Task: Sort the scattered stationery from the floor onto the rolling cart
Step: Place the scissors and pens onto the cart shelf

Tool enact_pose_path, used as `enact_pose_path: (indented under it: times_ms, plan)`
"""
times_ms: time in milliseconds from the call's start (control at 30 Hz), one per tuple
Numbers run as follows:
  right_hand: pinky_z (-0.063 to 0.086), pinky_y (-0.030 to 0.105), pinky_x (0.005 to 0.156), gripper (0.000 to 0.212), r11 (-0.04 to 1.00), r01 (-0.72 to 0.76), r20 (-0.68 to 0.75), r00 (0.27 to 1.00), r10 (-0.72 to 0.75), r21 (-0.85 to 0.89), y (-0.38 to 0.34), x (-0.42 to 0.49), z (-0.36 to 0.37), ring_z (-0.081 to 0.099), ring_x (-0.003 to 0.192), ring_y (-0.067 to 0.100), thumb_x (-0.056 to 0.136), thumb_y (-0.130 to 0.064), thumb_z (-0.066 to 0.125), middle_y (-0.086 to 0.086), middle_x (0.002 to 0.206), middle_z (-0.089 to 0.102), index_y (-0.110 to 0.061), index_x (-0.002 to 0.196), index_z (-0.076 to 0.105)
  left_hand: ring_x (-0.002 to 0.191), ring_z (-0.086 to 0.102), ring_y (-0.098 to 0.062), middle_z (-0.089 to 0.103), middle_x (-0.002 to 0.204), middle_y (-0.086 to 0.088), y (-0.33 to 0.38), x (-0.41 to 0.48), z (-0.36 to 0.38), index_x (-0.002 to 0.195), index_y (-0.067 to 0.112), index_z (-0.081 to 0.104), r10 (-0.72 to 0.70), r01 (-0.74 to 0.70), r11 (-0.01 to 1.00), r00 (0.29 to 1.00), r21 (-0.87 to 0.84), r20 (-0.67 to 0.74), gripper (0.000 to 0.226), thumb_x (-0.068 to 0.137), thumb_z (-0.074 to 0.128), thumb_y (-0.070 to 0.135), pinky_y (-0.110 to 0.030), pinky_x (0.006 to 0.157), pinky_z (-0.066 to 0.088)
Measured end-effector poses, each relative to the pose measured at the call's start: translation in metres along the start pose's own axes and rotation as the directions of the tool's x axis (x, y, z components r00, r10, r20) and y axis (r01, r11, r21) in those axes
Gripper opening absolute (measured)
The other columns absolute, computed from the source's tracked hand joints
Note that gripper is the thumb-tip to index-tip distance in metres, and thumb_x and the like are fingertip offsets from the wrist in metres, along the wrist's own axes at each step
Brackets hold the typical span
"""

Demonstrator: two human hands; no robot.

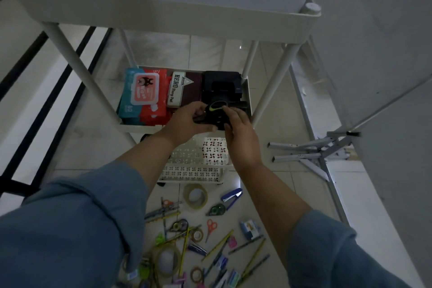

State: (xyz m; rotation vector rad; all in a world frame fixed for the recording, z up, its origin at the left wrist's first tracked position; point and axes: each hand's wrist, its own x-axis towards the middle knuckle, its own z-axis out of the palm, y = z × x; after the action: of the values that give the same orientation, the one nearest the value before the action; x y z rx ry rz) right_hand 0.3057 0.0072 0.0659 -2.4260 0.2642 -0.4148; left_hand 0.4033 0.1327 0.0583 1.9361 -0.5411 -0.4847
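The left hand (187,121) and the right hand (242,134) grip a black item (216,112) with a yellow-green stripe between them, one hand on each side. It is just above the front right part of the cart's middle shelf (138,127). Other stationery (210,248) lies on the floor, under the arms.

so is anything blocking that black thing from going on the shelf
Yes. The left hand and right hand hold the black item over the right end of the shelf, where a black device already sits; the stamp pad box and wipes packs fill the rest.
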Motion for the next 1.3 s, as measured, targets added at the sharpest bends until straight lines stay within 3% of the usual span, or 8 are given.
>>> enact_pose_path:
  times_ms: [167,367,500,667,800,933,1033,1300]
  plan:
    - [0.033,0.016,0.082,0.032,0.997,-0.03,-0.032,0.999,0.028,-0.065,-0.005,0.01,-0.001,0.053,0.112,0.024,0.095,-0.006,0.045,0.011,0.128,0.052,-0.003,0.127,0.052,0.097,0.056,-0.01,0.058,0.102,0.001,-0.005,-0.009,0.003,0.119,0.018,0.057,0.064,-0.068,0.997,0.988,-0.022,-0.142,0.036,0.084,0.067,0.014,-0.014,0.085,0.043]
    - [0.048,0.038,0.068,0.012,0.998,-0.016,-0.093,0.996,0.011,-0.057,-0.009,0.023,-0.001,0.056,0.084,0.029,0.085,0.008,0.051,0.018,0.098,0.057,0.003,0.092,0.059,0.097,0.065,-0.023,0.069,0.102,-0.014,-0.008,-0.005,-0.002,0.11,0.004,0.065,0.008,-0.022,0.996,0.986,-0.081,-0.169,0.023,0.088,0.06,0.007,-0.032,0.092,0.051]
    - [0.049,0.04,0.065,0.016,0.998,-0.022,-0.095,0.995,0.017,-0.054,-0.006,0.027,-0.001,0.055,0.079,0.03,0.082,0.013,0.048,0.019,0.096,0.056,0.004,0.091,0.059,0.09,0.06,-0.014,0.066,0.102,-0.009,0.001,0.002,-0.009,0.11,-0.001,0.064,0.078,-0.086,0.996,0.951,-0.013,-0.298,0.022,0.091,0.055,0.006,-0.004,0.075,0.046]
    - [0.052,0.038,0.07,0.032,0.996,0.001,-0.065,0.998,-0.007,-0.085,-0.004,0.017,0.002,0.057,0.085,0.031,0.081,0.014,0.047,0.017,0.102,0.056,0.001,0.106,0.063,0.086,0.057,-0.009,0.064,0.1,-0.008,0.005,0.005,-0.015,0.111,-0.001,0.063,0.124,-0.112,0.992,0.942,0.057,-0.312,0.023,0.091,0.053,0.001,0.004,0.069,0.039]
    - [0.036,0.011,0.081,0.035,0.996,-0.032,-0.024,0.999,0.03,-0.088,-0.002,0.015,0.0,0.058,0.1,0.024,0.093,-0.001,0.047,0.012,0.121,0.055,-0.002,0.128,0.055,0.074,0.054,0.01,0.059,0.095,-0.003,0.003,0.004,-0.014,0.112,-0.001,0.061,0.116,-0.101,0.993,0.945,0.065,-0.306,0.022,0.091,0.052,0.0,0.004,0.067,0.039]
    - [0.037,0.015,0.085,0.041,0.993,-0.043,0.003,0.999,0.044,-0.108,-0.002,0.011,0.0,0.055,0.11,0.024,0.096,-0.003,0.042,0.011,0.132,0.049,-0.006,0.137,0.044,0.093,0.054,-0.011,0.061,0.102,-0.007,-0.002,0.003,-0.012,0.115,-0.001,0.06,0.124,-0.092,0.991,0.919,0.102,-0.374,0.024,0.093,0.051,0.002,-0.002,0.072,0.041]
    - [0.035,0.014,0.086,0.045,0.989,-0.044,0.034,0.998,0.049,-0.142,0.001,0.012,0.0,0.052,0.114,0.023,0.096,-0.001,0.039,0.01,0.136,0.046,-0.008,0.141,0.039,0.099,0.057,-0.016,0.064,0.109,-0.012,-0.005,0.006,-0.011,0.116,-0.001,0.06,0.119,-0.078,0.991,0.891,0.11,-0.439,0.025,0.093,0.051,0.004,-0.017,0.082,0.043]
    - [0.03,0.012,0.097,0.054,0.994,-0.088,0.096,0.991,0.094,-0.065,0.001,0.018,0.003,0.033,0.137,0.021,0.094,0.006,0.036,0.01,0.152,0.028,-0.014,0.145,0.032,0.097,0.056,-0.017,0.064,0.107,-0.015,-0.005,0.008,-0.009,0.118,-0.002,0.06,0.092,-0.059,0.993,0.935,0.107,-0.343,0.027,0.092,0.051,0.001,-0.018,0.078,0.042]
